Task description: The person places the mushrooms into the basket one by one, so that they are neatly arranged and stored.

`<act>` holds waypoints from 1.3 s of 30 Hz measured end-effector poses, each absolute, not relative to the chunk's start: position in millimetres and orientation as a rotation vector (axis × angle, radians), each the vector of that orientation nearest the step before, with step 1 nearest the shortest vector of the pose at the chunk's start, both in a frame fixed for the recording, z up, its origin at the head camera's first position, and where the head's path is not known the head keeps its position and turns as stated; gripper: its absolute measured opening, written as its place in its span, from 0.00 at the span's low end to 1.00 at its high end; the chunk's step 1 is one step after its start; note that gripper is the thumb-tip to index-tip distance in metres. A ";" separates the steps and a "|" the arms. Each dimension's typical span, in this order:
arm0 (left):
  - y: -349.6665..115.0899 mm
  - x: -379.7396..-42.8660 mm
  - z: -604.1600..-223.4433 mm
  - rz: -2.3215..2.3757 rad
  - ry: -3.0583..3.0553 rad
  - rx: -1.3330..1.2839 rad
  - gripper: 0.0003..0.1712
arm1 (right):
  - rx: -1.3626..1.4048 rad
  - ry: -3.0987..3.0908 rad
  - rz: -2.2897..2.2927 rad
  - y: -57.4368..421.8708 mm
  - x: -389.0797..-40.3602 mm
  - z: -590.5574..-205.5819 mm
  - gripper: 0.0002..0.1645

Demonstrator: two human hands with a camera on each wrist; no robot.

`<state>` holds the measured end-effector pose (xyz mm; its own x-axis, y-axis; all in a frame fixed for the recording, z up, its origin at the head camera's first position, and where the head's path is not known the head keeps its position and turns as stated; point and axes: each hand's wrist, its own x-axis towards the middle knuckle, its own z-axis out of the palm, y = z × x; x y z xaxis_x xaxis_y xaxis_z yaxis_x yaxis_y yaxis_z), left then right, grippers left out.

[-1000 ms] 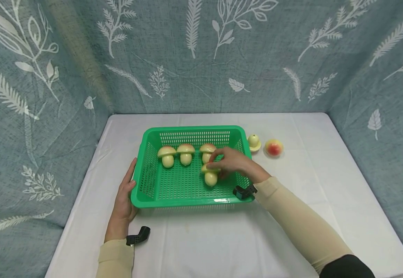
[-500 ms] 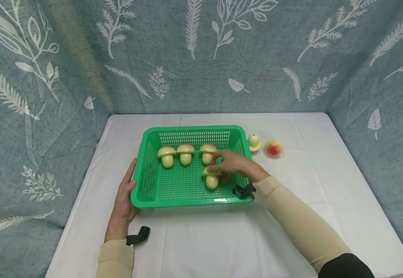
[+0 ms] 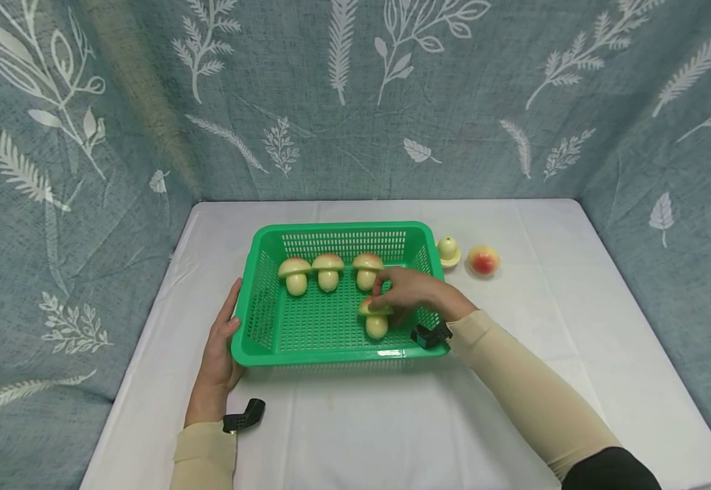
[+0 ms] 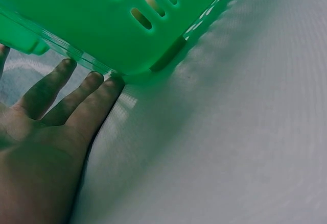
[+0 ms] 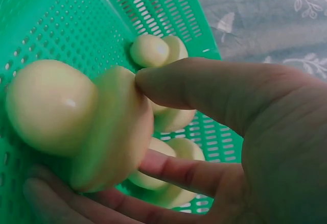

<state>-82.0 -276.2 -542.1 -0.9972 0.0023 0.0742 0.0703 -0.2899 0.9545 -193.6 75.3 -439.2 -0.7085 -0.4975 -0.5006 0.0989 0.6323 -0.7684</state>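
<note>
You have a white-clothed table (image 3: pixel 331 429) before you. Behind it and along both its sides hangs a grey-blue curtain (image 3: pixel 355 153) printed with white leaves, a brownish band (image 3: pixel 141 102) running down toward the table's far left corner.

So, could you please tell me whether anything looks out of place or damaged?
Nothing visibly looks spilled or damaged. The one mild oddity: right of the basket, one mushroom sits outside, stem up, while the back-row mushrooms lie inside with stems toward the near side. A round red-and-yellow piece is outside too.
</note>
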 end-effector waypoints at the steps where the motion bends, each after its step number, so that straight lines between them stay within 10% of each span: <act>1: -275.9 -82.0 -541.9 -2.486 -1.846 -0.095 0.42 | -0.313 2.129 -1.056 75.7 -193.7 -439.0 0.15; 39: -273.8 -79.0 -546.3 -2.494 -1.827 -0.093 0.42 | -0.433 2.213 -0.851 82.2 -190.5 -427.8 0.11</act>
